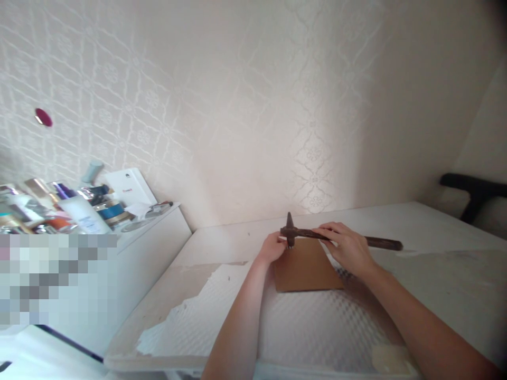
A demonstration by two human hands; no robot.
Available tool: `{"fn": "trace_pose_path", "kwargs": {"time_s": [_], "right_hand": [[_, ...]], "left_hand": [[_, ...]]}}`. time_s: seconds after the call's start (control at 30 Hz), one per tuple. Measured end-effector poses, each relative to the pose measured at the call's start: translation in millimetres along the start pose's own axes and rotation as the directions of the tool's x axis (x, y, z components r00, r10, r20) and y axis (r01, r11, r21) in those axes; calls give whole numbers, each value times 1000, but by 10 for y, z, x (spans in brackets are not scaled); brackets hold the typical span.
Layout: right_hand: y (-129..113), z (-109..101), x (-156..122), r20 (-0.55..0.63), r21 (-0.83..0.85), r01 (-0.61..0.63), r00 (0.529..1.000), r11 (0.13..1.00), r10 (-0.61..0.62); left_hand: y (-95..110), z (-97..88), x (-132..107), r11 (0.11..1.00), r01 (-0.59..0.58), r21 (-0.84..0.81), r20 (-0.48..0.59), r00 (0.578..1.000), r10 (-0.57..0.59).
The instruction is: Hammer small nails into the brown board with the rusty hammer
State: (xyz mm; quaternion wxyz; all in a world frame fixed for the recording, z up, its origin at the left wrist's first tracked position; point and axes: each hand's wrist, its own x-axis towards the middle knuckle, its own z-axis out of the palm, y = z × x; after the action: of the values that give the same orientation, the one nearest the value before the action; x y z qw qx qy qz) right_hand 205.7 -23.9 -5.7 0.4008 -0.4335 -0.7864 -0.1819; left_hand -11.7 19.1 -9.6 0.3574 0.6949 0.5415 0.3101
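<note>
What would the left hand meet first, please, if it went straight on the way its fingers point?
The left hand would probably meet the hammer head first, which sits right beside it; depth is unclear here, so they may already be touching.

White tabletop, reaching out beyond left grip and right grip. Dimpled white sheet over it, on near side of both grips, edge ragged left of left grip; beige strip showing past that edge. Brown flat board between grips, lying on sheet. Pale yellowish patch at front edge, on near side of right grip.
</note>
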Motion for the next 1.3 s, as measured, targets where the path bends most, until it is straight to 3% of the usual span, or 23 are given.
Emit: {"fn": "trace_pose_path", "kwargs": {"time_s": [0.43,0.6,0.73,0.9,1.03,1.2,1.3], "right_hand": [[13,19,-9,-46,-30,-35,998,999,33],[12,44,-17,-10,-45,-10,1000,999,10],[-3,59,-14,-61,-34,-23,998,999,21],[-14,64,-10,-4,-29,26,1000,999,-26],[-17,65,-11,-44,-16,13,999,1000,-14],[-33,65,-5,31,-14,32,999,999,-31],[-48,62,2,12,-15,20,1000,1000,-20]], "left_hand": [[-27,14,16,999,40,-30,-29,999,-41],[-16,8,1,1000,20,-12,-35,999,-20],[-7,0,-7,1000,15,10,-31,999,-15],[-2,-1,-2,997,-5,71,-32,999,8],[1,1,0,999,-14,50,-14,1000,14],[1,-8,3,996,-24,83,-29,999,26],[-7,-9,11,997,0,82,-29,1000,2]]}}
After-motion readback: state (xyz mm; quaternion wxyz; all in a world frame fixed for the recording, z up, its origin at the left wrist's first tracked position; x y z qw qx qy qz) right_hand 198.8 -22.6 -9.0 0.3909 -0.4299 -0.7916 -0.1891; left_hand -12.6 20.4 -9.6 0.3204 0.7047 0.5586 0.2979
